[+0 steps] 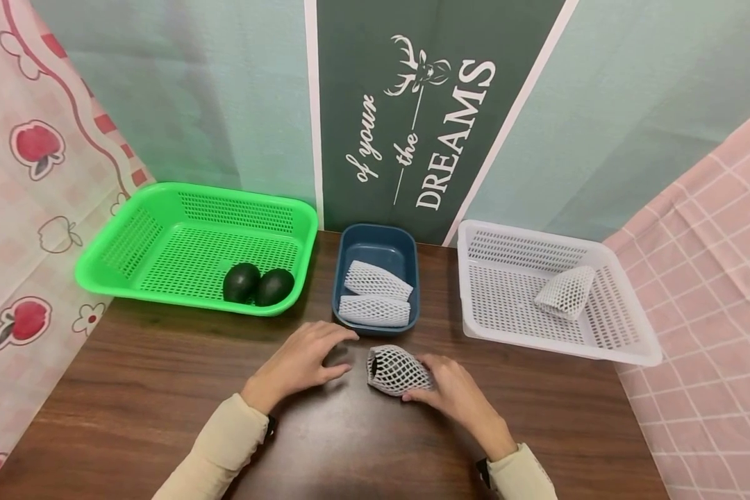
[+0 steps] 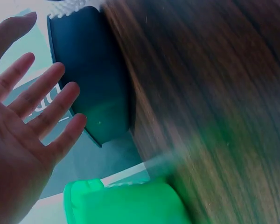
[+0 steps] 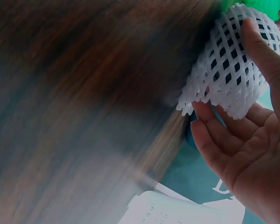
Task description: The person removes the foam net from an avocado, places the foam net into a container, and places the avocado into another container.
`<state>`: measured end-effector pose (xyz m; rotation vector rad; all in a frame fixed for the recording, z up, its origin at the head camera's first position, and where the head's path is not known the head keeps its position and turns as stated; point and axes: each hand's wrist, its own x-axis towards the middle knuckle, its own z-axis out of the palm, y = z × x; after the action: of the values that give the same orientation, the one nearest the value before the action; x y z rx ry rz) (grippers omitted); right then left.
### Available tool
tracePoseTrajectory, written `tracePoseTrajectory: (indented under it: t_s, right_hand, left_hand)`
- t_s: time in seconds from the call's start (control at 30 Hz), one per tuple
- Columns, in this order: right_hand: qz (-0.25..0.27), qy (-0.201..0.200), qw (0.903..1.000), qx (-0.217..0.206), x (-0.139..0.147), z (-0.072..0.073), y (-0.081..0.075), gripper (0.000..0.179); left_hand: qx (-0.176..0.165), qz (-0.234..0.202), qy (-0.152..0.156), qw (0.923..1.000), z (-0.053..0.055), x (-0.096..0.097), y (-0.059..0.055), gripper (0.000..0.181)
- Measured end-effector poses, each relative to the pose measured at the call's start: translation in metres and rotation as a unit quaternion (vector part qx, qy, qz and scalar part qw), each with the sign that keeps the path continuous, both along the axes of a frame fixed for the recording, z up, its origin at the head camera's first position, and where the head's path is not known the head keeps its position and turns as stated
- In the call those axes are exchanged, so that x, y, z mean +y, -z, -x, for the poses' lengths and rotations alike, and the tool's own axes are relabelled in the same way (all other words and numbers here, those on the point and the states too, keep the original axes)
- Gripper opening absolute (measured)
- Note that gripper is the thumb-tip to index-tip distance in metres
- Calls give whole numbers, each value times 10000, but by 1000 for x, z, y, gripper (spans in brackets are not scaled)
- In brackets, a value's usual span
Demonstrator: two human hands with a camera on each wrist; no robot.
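Your right hand (image 1: 457,390) has hold of a netted fruit (image 1: 400,371), just near of the blue tray (image 1: 381,251); your left hand (image 1: 305,361) is empty, fingers loose. Looks like two bare fruits (image 1: 242,282), far left, and two nets (image 1: 375,310) are still to go.

White diamond-mesh sleeve (image 1: 406,371); black ovals (image 1: 275,287); bright-green basket (image 1: 187,257); navy tray (image 1: 384,251).

Right hand (image 1: 453,390) grips netted black object (image 1: 400,371); left hand (image 1: 303,361) near.
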<state>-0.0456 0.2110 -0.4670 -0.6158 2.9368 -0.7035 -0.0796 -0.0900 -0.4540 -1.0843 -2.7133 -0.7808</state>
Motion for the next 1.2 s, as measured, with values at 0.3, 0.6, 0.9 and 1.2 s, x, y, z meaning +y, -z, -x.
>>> tracePoseTrajectory:
  t_s: [0.3, 0.6, 0.9, 1.2]
  right_hand:
    - [58, -193, 9998, 16, -1, 0, 1, 64]
    - [227, -390, 9989, 147, -2, -1, 2, 60]
    - [378, -333, 9987, 75, -4, -1, 6, 58]
    - [440, -410, 9982, -43, -3, 2, 6, 56]
  left_hand:
    - [-272, 227, 97, 9993, -3, 9, 1, 42]
    - [-480, 507, 238, 9973, -7, 19, 3, 40]
    - [-513, 512, 240, 9971, -7, 24, 5, 26]
    - [-549, 534, 238, 9968, -8, 28, 2, 40]
